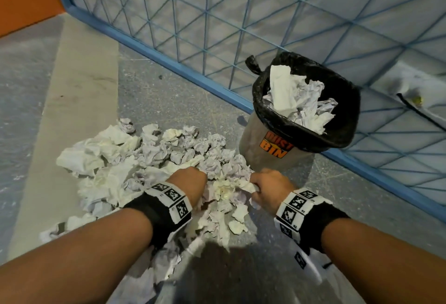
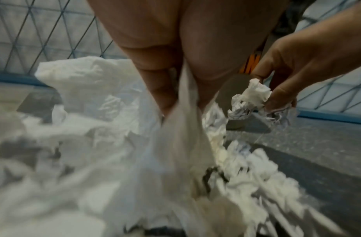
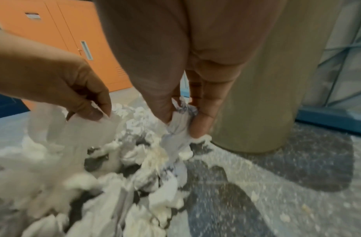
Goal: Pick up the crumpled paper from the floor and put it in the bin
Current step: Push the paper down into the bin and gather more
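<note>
A heap of crumpled white paper [image 1: 144, 159] lies on the grey floor. My left hand [image 1: 190, 180] is down in the heap and pinches a white sheet [image 2: 181, 112] between thumb and fingers. My right hand [image 1: 268, 183] pinches a crumpled piece [image 3: 179, 121] at the heap's right edge; the same piece [image 2: 254, 99] shows in the left wrist view. The grey bin [image 1: 272, 149], lined with a black bag [image 1: 342, 120], stands just beyond the right hand with paper [image 1: 299, 101] inside.
A blue wire-mesh fence [image 1: 217, 14] runs diagonally behind the bin. Orange lockers [image 3: 74, 40] stand at the far left. A pale strip of floor [image 1: 79, 82] lies left of the heap. Bare floor [image 1: 362, 195] shows to the right.
</note>
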Available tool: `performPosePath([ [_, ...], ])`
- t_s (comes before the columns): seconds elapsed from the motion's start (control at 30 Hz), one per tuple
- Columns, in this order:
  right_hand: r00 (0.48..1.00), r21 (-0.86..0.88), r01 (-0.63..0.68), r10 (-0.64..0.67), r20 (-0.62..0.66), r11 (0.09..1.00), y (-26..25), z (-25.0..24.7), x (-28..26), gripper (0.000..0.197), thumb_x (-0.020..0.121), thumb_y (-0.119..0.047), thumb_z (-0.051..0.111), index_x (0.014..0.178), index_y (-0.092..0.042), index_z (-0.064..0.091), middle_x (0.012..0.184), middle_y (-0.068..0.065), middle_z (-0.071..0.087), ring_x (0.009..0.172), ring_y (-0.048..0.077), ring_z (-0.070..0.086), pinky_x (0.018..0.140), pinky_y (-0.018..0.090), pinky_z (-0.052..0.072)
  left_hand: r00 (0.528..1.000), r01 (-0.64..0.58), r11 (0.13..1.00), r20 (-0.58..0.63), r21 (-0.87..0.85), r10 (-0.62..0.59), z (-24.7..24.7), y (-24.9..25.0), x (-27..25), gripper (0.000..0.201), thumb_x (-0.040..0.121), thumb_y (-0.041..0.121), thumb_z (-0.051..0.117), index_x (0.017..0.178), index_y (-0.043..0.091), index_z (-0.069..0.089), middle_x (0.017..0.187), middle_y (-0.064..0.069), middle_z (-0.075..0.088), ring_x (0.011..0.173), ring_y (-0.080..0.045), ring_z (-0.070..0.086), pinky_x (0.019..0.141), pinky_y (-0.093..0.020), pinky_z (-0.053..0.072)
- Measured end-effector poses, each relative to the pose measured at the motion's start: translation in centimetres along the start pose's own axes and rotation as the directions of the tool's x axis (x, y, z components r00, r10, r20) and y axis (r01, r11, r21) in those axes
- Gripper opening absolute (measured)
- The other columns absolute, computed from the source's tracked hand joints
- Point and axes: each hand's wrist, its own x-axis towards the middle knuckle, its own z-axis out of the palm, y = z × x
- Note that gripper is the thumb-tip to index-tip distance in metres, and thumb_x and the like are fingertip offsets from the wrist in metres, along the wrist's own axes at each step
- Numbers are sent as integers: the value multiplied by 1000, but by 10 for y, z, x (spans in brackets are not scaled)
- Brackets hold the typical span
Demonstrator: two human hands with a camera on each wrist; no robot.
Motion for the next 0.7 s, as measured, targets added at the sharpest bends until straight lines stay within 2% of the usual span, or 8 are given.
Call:
performPosePath([
  [0.13, 996, 2, 93, -93, -8, 996, -11, -66, -47, 5, 87, -26, 59, 87, -22, 57, 91, 0, 46, 90, 24, 54, 72, 25, 37, 993, -106, 993, -37, 51, 108, -53, -10, -28, 27, 89, 6, 54, 114, 12, 63, 115, -11, 63, 107, -27, 61, 91, -35, 51],
  [0.27, 987, -10, 130, -131, -89, 991, -14, -143, -97, 17, 83, -30, 64, 76, -19, 52, 83, -2, 55, 75, 14, 51, 65, 24, 39, 953, -263, 964, -143, 38, 266, -126, -8, -59, 25, 91, 14, 53, 113, 20, 65, 113, -7, 66, 106, -25, 62, 94, -36, 50],
  [0.33, 978, 1, 106, -104, -183, 994, -5, -182, -108, 21, 80, -32, 69, 71, -23, 52, 73, -9, 53, 66, 5, 48, 59, 20, 34, 879, -366, 931, -327, 2, 347, -169, -3, -70, 21, 92, 21, 54, 109, 24, 66, 110, -2, 68, 102, -21, 62, 91, -32, 50],
  [0.43, 908, 143, 13, 48, -417, 990, 26, -224, -104, 22, 77, -30, 73, 68, -27, 53, 67, -11, 57, 64, 6, 53, 60, 21, 35, 692, -522, 851, -615, -65, 377, -231, 21, -74, 16, 91, 28, 58, 102, 24, 68, 99, 4, 70, 90, -13, 63, 82, -27, 50],
  [0.5, 843, 276, -22, 166, -511, 961, 52, -233, -88, 14, 76, -27, 75, 73, -23, 62, 73, -3, 66, 71, 17, 63, 71, 30, 48, 606, -658, 710, -735, -250, 303, -262, 46, -64, 12, 89, 25, 61, 96, 20, 70, 87, 4, 70, 79, -10, 64, 77, -27, 53],
  [0.6, 782, 408, -33, 278, -558, 912, 83, -228, -60, 12, 76, -22, 74, 85, -25, 68, 86, 5, 72, 82, 25, 68, 80, 41, 55, 564, -795, 330, -820, -508, 96, -284, 81, -30, 8, 86, 14, 64, 84, 20, 68, 77, -2, 69, 70, -15, 67, 69, -31, 58],
  [0.63, 779, 425, -39, 294, -554, 904, 92, -224, -51, 14, 76, -25, 74, 89, -26, 69, 88, 5, 73, 84, 26, 68, 79, 43, 55, 572, -795, 259, -820, -549, 17, -282, 91, -15, 10, 85, 12, 63, 82, 21, 66, 76, -4, 69, 69, -17, 66, 67, -32, 59],
  [0.7, 806, 455, -38, 297, -512, 889, 107, -215, -36, 20, 73, -37, 75, 90, -29, 68, 87, 5, 73, 81, 29, 70, 74, 45, 57, 661, -727, 170, -745, -665, -88, -266, 107, 18, 14, 86, 6, 62, 82, 19, 64, 73, -4, 65, 63, -16, 62, 60, -27, 55],
])
